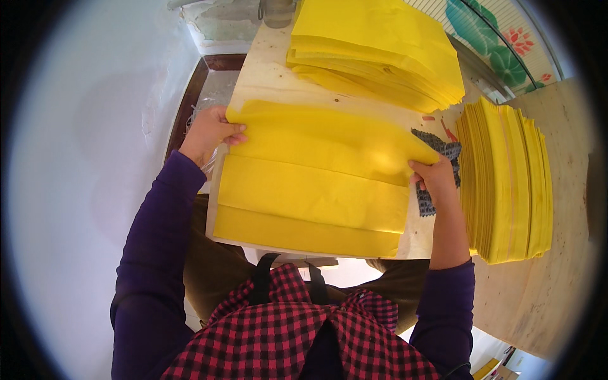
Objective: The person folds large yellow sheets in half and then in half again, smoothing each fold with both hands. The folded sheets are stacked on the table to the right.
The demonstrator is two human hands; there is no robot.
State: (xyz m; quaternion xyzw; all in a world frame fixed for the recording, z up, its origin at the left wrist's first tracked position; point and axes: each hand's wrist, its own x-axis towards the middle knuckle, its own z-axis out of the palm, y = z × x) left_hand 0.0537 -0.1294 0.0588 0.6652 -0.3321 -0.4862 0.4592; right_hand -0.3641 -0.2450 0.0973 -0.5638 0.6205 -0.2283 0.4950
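Note:
A large yellow paper sheet (304, 164) lies in front of me, with crosswise creases and its near part flat on the wooden table. Its far edge is raised and curls toward me. My left hand (213, 134) pinches the far left corner between thumb and fingers. At the far right corner, my right hand (437, 179) grips the same edge, some fingers hidden under the paper. A dark grey patterned cloth (428, 201) lies beside and partly behind my right hand.
A thick stack of flat yellow sheets (380, 47) lies beyond my work. On the right stands a pile of folded yellow paper (503, 183). A container (277, 12) sits at the table's far left, near the white wall (95, 158). Small red scraps (448, 131) lie near the cloth.

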